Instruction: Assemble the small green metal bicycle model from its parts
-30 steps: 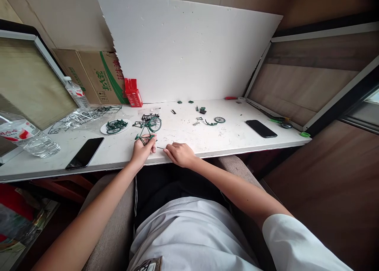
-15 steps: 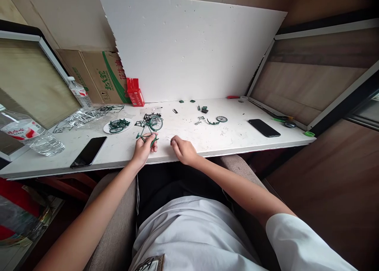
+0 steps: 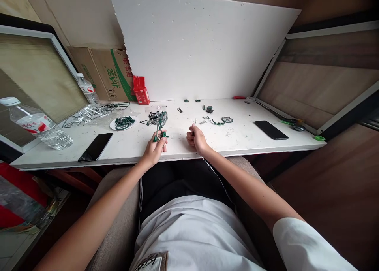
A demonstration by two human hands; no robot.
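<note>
Near the front edge of the white table (image 3: 142,144), my left hand (image 3: 155,147) is closed on a green model bicycle frame (image 3: 158,136). My right hand (image 3: 197,140) is closed over the table to its right, with a tiny thin piece sticking up at the fingertips, too small to name. Beyond my left hand lie dark parts with a spoked wheel (image 3: 160,118). A white plate (image 3: 111,125) with green bicycle parts (image 3: 124,122) is further left. Past my right hand are a loose wheel (image 3: 227,120) and a curved green part (image 3: 218,123).
One phone (image 3: 95,147) lies at the left and another (image 3: 271,130) at the right. Two bottles (image 3: 38,125) and plastic sprues (image 3: 97,112) are on the left. A red box (image 3: 141,90) stands against the white board (image 3: 201,46). Small green pieces (image 3: 209,109) lie at the back.
The camera view has shifted, so the table sits further right in the picture. My left hand has tilted the green frame more upright. My right hand has moved right, away from my left hand.
</note>
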